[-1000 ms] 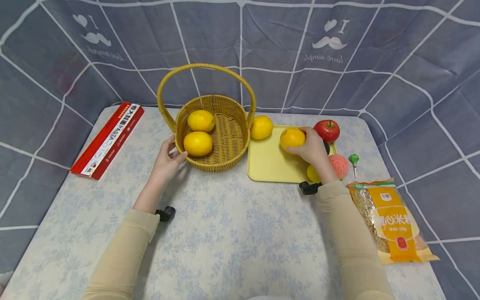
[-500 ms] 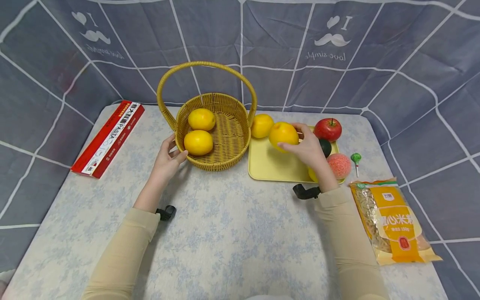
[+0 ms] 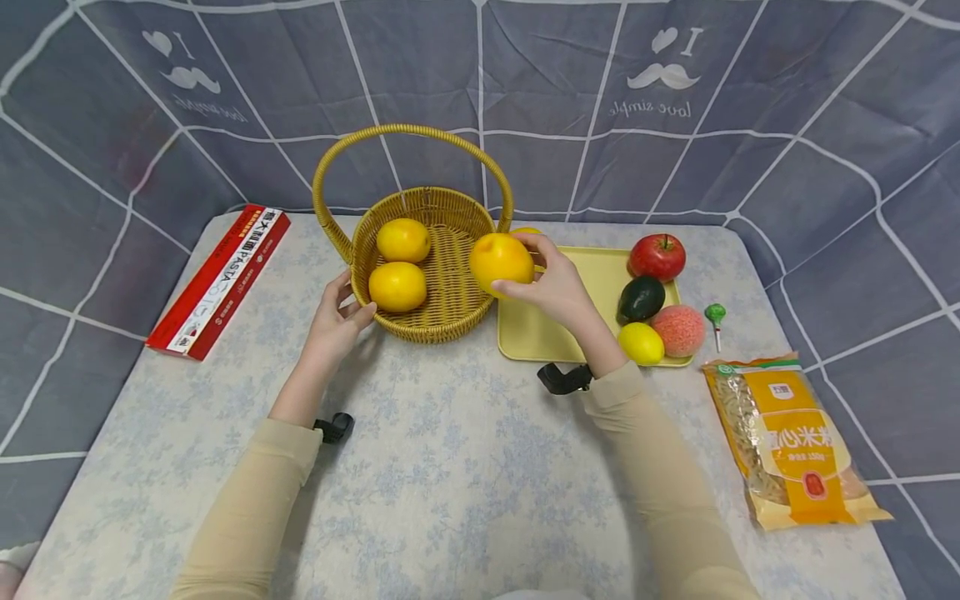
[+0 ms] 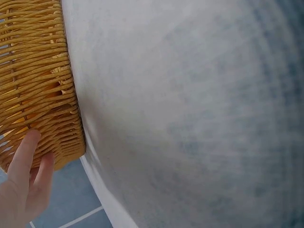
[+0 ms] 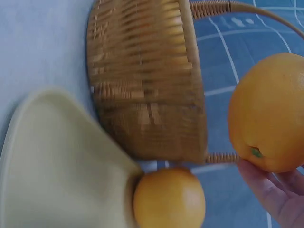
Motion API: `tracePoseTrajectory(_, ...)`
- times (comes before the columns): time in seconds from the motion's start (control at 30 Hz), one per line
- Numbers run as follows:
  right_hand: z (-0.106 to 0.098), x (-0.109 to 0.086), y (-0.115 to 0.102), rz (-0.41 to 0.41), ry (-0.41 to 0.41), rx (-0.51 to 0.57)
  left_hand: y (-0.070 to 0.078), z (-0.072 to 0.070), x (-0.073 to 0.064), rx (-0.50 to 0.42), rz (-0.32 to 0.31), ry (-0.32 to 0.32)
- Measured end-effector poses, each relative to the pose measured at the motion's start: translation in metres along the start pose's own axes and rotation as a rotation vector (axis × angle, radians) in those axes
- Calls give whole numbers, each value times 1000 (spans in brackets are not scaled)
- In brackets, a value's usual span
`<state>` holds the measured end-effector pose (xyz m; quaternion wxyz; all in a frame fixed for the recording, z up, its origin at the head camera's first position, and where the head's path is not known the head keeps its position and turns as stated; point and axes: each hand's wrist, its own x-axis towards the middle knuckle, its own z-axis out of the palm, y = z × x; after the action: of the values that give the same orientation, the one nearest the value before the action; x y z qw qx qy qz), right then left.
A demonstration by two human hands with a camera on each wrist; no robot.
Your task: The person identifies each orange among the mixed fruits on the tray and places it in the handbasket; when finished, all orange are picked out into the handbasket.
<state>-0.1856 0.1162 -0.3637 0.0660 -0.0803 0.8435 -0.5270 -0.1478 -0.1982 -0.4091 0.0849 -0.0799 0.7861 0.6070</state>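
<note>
In the head view my right hand (image 3: 557,283) holds an orange (image 3: 501,262) between thumb and fingers, overlapping the right rim of the wicker basket (image 3: 427,332). A small green stem end shows on this orange (image 5: 270,114) in the right wrist view, where it is raised beside the basket wall (image 5: 147,85). Two similar orange-yellow fruits (image 3: 397,287) lie in the basket's left half. My left hand (image 3: 335,321) rests against the basket's left front side, its fingers (image 4: 23,159) pressed on the woven outer wall. Another orange (image 5: 169,199) sits by the basket, mostly hidden behind my right hand in the head view.
A yellow tray (image 3: 551,333) stands right of the basket. At its right end are a red apple (image 3: 657,257), an avocado (image 3: 641,300), a lemon (image 3: 641,343) and a pink peach (image 3: 678,331). A lollipop (image 3: 716,317), noodle bag (image 3: 795,442) and pasta box (image 3: 217,283) lie farther out.
My right hand has lifted the orange off the tray and carried it left to the basket's right rim. The avocado and lemon are now uncovered. My left hand stays put.
</note>
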Motion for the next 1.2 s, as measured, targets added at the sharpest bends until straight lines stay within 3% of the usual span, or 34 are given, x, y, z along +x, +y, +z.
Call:
tracePoseTrajectory(0.2, 26, 17, -8, -24, -31, -5, 0, 0, 1, 4, -13, 2)
tracePoseTrajectory(0.47, 56, 41, -9, -105, -2, -126, 1, 1, 0, 8, -22, 6)
tracePoseTrajectory(0.9, 73, 70, -6, -71, -22, -283, -1, 2, 1, 13, -51, 28)
tracePoseTrajectory(1.2, 79, 78, -4, -59, -64, -423, -2, 2, 2, -3, -51, 20)
